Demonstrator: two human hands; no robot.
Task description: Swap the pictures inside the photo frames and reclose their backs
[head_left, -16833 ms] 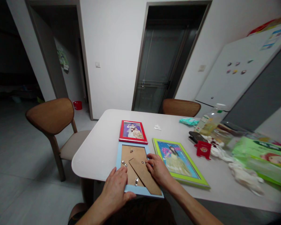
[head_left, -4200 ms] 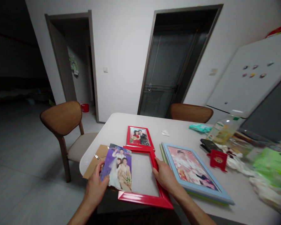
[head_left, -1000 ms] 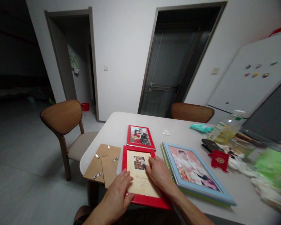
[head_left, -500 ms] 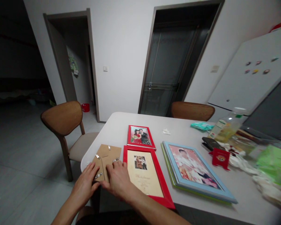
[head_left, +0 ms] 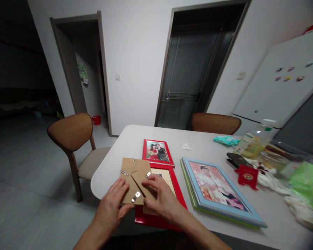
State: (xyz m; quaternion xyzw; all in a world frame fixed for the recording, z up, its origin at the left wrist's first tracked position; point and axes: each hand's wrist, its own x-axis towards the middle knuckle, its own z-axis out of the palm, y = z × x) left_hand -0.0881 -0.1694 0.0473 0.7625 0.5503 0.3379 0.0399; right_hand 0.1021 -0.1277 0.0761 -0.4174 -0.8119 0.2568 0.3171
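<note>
A brown backing board (head_left: 131,166) with several metal clips and a slanting slit is held between both hands, over the left part of a red frame (head_left: 181,198). My left hand (head_left: 111,201) grips its left and lower edge, thumb along the bottom. My right hand (head_left: 161,198) holds its right side, fingers curled on top near a clip. Behind it lies a smaller red frame (head_left: 158,152) with a couple's photo. To the right, a light blue frame (head_left: 216,187) rests on a green one (head_left: 189,184).
On the white table (head_left: 114,147) stand a bottle (head_left: 253,140) and a red card (head_left: 247,176), beside a dark phone-like object (head_left: 237,160), crumpled tissues and a green bag (head_left: 306,184). Wooden chairs (head_left: 71,133) are at the left and the far side.
Both hands and the brown board have moved right, and the board now covers part of the larger red frame. That frame's lower end has shifted slightly left.
</note>
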